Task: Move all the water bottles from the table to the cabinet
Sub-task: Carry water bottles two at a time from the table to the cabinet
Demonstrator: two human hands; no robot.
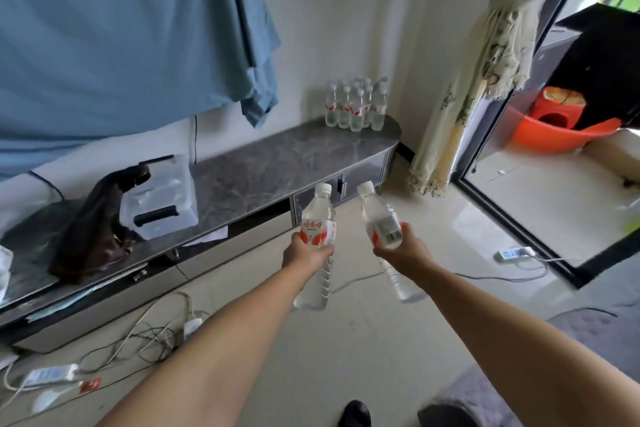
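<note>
Carrying one bottle in each hand, the person stands a few steps short of the cabinet [263, 163], so this trip is in mid-run and not yet delivered. The left grip [304, 253] is wrapped round the label of the left bottle [317, 218], fingers curled about its middle, cap tilted forward and away; the right grip [398, 246] pinches the right bottle [381, 218] the same way, at the label, with its cap leaning toward the left one. Both bottles hang in the air over the floor [363, 340], well apart from any surface, and the two do not touch. Ahead of both grips and beyond them, at the far right end of the cabinet's grey top, stands a cluster [356, 104] of upright bottles, packed close together against the wall; an exact count is hard at this distance, though eight or more seems likely. That group looks like the work already done. Left of the left grip on the same top sit a clear box [162, 198] and a dark bag [97, 218], which are no part of the job. The table is not in view, so how many bottles wait there cannot be told. By my judgement what is left for this pair is to walk forward and set them beside the cluster, where bare top shows on the near side.
</note>
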